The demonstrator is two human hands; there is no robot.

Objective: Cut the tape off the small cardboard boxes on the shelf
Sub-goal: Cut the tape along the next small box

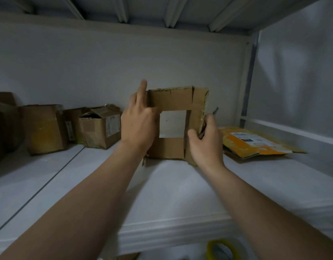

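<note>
A small brown cardboard box (173,99) stands on the white shelf (180,184) in the middle, open at both ends so the back wall shows through it. My left hand (139,122) holds its left side, with the index finger pointing up along the edge. My right hand (205,141) grips a thin dark cutting tool (208,119) against the box's right flap, thumb on the cardboard. The blade itself is too small to make out.
Several taped cardboard boxes (100,126) stand in a row at the left. A flattened orange-and-brown box (255,142) lies at the right. A roll of yellowish tape (221,249) sits below the shelf edge. An upper shelf hangs overhead.
</note>
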